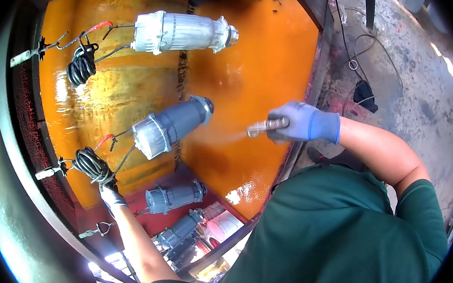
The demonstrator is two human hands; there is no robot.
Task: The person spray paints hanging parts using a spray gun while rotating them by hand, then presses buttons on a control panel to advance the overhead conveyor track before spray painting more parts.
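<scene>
My right hand [298,120], in a blue-grey glove, is closed around a metal spray gun [265,126]. A pale mist leaves its nozzle toward the middle pump-like motor [177,123]. That cylinder hangs by its cable and tilts; much of its body is dark grey, while one end is still bare silver. Gloved as well, my left hand [112,195] grips the lower end of the black coiled cable [93,165] tied to this motor. Farther off, a bare silver motor [184,34] hangs with its own coil of cable [82,65], touched by neither hand.
Behind the motors stand glossy orange booth walls [265,54]. A dark grey motor [175,197] and another grey motor [181,228] hang at lower left, near a pink-white bucket [224,226]. A curved metal rail [29,142] runs along the left. Hoses [387,58] lie on the concrete floor [426,99].
</scene>
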